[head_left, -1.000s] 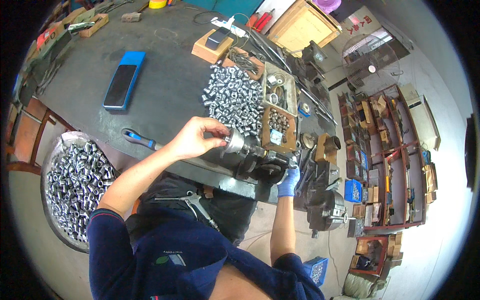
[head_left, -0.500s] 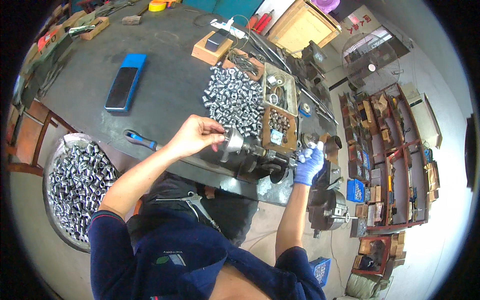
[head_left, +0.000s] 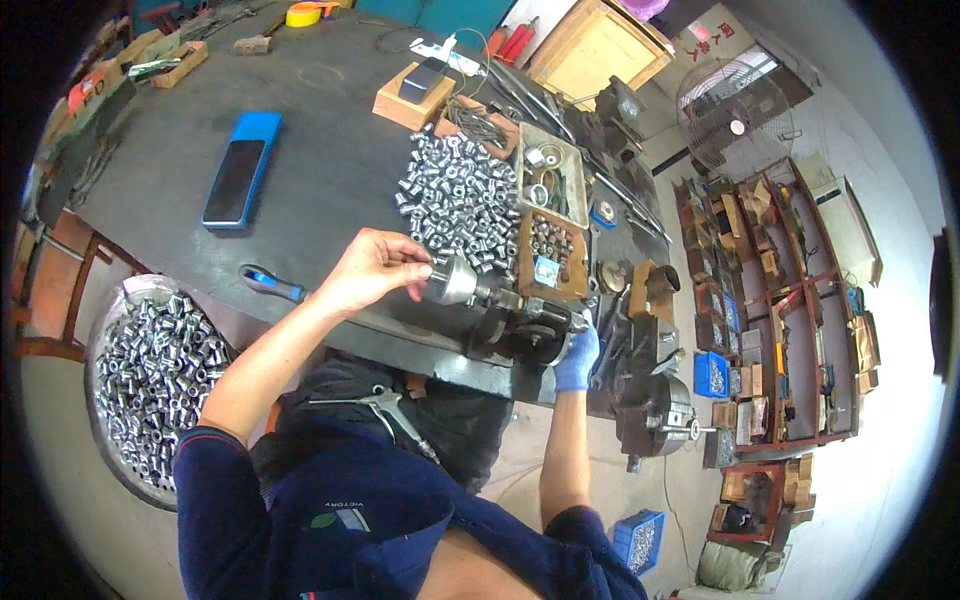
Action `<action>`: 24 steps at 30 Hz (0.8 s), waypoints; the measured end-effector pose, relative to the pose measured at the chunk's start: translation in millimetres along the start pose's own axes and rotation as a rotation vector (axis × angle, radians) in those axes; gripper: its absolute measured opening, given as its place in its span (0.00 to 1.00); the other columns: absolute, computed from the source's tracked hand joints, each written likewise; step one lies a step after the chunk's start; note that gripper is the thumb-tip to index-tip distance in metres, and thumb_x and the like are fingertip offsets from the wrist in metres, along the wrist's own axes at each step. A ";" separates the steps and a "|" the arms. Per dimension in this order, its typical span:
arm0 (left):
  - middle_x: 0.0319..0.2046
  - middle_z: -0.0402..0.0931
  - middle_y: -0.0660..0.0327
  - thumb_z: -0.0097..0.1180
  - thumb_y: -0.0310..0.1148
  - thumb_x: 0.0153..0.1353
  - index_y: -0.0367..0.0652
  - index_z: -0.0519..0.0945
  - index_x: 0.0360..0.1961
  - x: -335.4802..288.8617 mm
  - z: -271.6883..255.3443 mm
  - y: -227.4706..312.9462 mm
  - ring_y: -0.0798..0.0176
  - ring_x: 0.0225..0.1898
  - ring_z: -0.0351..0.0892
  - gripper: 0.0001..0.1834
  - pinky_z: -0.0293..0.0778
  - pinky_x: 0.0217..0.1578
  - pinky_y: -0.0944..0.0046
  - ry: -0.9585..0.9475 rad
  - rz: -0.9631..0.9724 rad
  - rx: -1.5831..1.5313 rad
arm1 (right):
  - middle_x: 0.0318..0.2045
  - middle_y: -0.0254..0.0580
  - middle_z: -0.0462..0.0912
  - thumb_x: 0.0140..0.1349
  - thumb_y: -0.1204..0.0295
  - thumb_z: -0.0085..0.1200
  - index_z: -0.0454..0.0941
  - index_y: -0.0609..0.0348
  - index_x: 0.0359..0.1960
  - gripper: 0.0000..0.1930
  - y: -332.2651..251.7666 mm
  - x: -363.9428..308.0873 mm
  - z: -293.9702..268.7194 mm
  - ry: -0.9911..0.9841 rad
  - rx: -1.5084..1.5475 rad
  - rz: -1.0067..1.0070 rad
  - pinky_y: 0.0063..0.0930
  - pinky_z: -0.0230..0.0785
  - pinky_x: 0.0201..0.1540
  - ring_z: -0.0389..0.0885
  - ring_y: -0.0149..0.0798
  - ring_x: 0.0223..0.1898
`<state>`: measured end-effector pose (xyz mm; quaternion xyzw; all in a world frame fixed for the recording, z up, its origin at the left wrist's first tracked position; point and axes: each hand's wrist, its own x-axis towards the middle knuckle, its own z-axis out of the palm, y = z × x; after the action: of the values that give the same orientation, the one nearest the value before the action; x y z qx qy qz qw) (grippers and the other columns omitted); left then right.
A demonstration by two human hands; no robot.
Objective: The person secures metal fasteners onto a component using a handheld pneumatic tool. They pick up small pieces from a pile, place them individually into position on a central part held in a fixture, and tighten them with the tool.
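My bare left hand (head_left: 376, 270) is closed, thumb and fingertips together at the front of a cone-shaped metal chuck (head_left: 455, 281). Whatever they pinch is hidden. The chuck sits on the spindle of a dark bench fixture (head_left: 515, 330) at the table's near edge. At the fixture's right end is my right hand (head_left: 577, 358) in a blue-and-white glove, its fingers mostly out of sight behind the metal. Just beyond the chuck lies a heap of small shiny metal fittings (head_left: 460, 200). An open box of darker small parts (head_left: 552, 255) stands beside the heap.
A round pan of similar fittings (head_left: 95, 390) stands low at left. On the table lie a blue-handled tool (head_left: 272, 283) and a blue-cased flat device (head_left: 240, 175). An air blow gun (head_left: 390, 408) rests at my lap. A vise (head_left: 655, 420) is at right.
My right hand has moved left and slightly nearer, from beside the fixture's end to against it. My left hand stays at the chuck.
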<state>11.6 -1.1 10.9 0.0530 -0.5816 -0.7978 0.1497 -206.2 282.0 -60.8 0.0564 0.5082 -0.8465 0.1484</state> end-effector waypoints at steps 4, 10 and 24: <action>0.26 0.77 0.53 0.57 0.24 0.52 0.28 0.75 0.34 -10.7 -16.1 12.6 0.65 0.24 0.78 0.10 0.74 0.29 0.68 0.070 0.032 0.175 | 0.18 0.32 0.75 0.59 0.61 0.51 0.72 0.54 0.27 0.11 -22.0 71.4 -14.6 -0.164 -0.141 -0.105 0.16 0.58 0.13 0.68 0.23 0.14; 0.23 0.76 0.56 0.55 0.23 0.51 0.28 0.75 0.31 -126.0 -95.2 46.9 0.69 0.22 0.74 0.08 0.71 0.24 0.71 0.402 -0.094 0.548 | 0.10 0.26 0.62 0.63 0.59 0.44 0.73 0.62 0.27 0.17 -70.3 -12.9 38.0 -0.281 0.199 -0.316 0.15 0.49 0.10 0.56 0.22 0.10; 0.26 0.73 0.52 0.55 0.26 0.46 0.37 0.78 0.29 -35.5 -41.8 -2.8 0.49 0.30 0.75 0.07 0.70 0.30 0.57 0.164 0.337 1.201 | 0.32 0.39 0.79 0.59 0.63 0.47 0.74 0.61 0.38 0.14 17.0 3.5 -43.8 -0.084 0.081 -0.093 0.27 0.73 0.34 0.78 0.37 0.31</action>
<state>55.7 -27.8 -8.3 0.0966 -0.9152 -0.2907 0.2618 -206.7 312.2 -96.9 0.0030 0.4688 -0.8740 0.1276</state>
